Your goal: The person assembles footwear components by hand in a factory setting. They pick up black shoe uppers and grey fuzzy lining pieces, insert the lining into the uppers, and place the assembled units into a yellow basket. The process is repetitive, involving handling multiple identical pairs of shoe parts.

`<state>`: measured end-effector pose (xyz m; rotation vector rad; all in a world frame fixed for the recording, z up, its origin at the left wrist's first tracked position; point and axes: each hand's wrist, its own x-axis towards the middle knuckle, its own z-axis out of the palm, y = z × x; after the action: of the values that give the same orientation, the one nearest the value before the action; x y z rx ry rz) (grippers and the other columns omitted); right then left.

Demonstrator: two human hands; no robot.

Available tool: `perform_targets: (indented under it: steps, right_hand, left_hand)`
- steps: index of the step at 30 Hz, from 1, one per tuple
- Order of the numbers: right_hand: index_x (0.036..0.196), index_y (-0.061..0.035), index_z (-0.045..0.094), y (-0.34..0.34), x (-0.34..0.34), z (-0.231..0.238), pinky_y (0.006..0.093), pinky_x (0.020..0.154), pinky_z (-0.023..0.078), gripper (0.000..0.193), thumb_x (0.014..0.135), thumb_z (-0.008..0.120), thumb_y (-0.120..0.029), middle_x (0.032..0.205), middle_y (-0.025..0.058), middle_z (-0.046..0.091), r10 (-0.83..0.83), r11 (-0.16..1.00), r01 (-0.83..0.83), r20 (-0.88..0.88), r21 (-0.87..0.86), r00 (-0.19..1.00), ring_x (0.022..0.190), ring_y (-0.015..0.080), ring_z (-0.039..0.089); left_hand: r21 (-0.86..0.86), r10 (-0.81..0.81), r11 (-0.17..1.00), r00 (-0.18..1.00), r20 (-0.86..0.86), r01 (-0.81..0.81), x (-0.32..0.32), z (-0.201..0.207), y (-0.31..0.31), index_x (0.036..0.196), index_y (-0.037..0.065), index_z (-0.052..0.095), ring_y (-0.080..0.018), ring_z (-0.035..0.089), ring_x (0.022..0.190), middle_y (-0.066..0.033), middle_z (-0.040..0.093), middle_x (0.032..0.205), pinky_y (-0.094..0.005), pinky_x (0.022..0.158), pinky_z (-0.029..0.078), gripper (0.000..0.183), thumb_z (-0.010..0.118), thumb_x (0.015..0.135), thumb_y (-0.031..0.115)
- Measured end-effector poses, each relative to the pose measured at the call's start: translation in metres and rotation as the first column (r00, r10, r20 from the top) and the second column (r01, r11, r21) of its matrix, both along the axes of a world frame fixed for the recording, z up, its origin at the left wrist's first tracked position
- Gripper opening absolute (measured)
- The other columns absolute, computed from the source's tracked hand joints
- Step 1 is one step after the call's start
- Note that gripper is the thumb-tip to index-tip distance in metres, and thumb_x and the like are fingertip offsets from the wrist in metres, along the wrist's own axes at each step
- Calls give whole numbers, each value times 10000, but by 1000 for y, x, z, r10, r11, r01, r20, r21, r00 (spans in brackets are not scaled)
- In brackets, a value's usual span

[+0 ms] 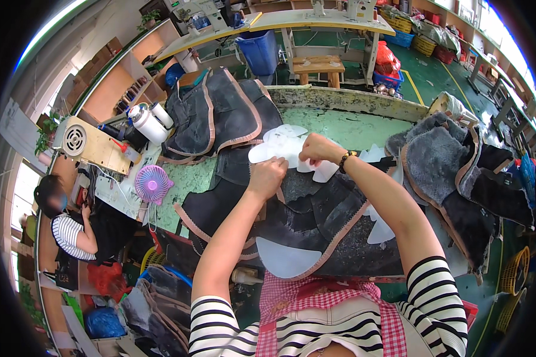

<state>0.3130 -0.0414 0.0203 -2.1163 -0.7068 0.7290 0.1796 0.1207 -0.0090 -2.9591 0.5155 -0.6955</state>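
Note:
Over the middle of the bench, my left hand (269, 177) pinches the near edge of a thin white rounded sheet piece (274, 149). My right hand (320, 150), wearing a dark beaded bracelet, is closed on the same white material a little to the right. Beneath both hands lies a dark, fuzzy material panel (339, 208) with pinkish-brown edging. On its near edge rests a whitish curved piece (287, 257). More white pieces (380, 229) show beside and partly under my right forearm. Exactly how many layers my fingers hold is hidden.
Stacked dark edged panels (220, 110) lie at the far left, with others (443, 160) at the right. A purple fan (153, 183) and white flask (149, 123) stand left. A person (77, 232) is at the left. Beyond the bench are a blue bin (259, 52) and wooden stool (318, 64).

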Motion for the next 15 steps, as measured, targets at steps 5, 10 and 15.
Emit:
perform_targets:
  steps: [5, 10, 15]
  right_hand:
    - [747, 109, 585, -46, 51, 14, 294, 457, 543, 274, 882, 436, -78, 707, 173, 646, -343, 931, 338, 20, 136, 939, 591, 220, 692]
    - [888, 80, 562, -131, 86, 48, 287, 443, 541, 235, 928, 445, -120, 806, 144, 625, -667, 552, 614, -142, 565, 731, 645, 261, 694]
    - [1021, 19, 545, -198, 30, 96, 241, 703, 530, 180, 955, 510, -145, 967, 107, 622, -490, 435, 519, -290, 735, 822, 892, 181, 653]
  left_hand:
    - [69, 7, 998, 993, -114, 1, 2, 8, -2, 819, 61, 590, -244, 669, 823, -50, 643, 875, -343, 617, 537, 56, 564, 771, 69]
    - [111, 128, 988, 965, -229, -105, 18, 6, -1, 774, 44, 632, -283, 659, 777, -83, 656, 822, -403, 661, 519, 68, 588, 752, 92]
    - [-486, 238, 806, 936, -259, -339, -35, 53, -29, 759, 35, 639, -346, 621, 803, -170, 628, 788, -447, 689, 470, 293, 674, 786, 325]
